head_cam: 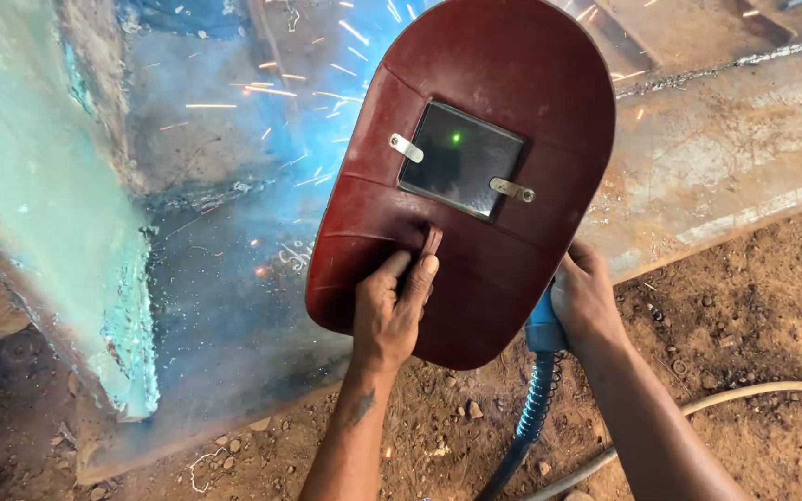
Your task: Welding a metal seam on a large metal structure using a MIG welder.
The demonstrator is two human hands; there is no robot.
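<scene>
My left hand (pixel 392 311) grips the handle on the back of a dark red hand-held welding shield (pixel 494 74) and holds it up in front of me. A small dark glass window (pixel 457 158) in the shield shows a green dot of arc light. My right hand (pixel 587 297) is closed around the blue handle of a welding electrode holder (pixel 542 329), whose tip is hidden behind the shield. Sparks (pixel 271 91) fly out to the left over a large steel plate (pixel 726 139).
An upright steel plate (pixel 39 204) lit bluish stands at the left, joined to the flat plate by a rough weld seam. A blue cable (pixel 531 408) and a pale hose (pixel 754 394) run over the brown dirt ground at the bottom right.
</scene>
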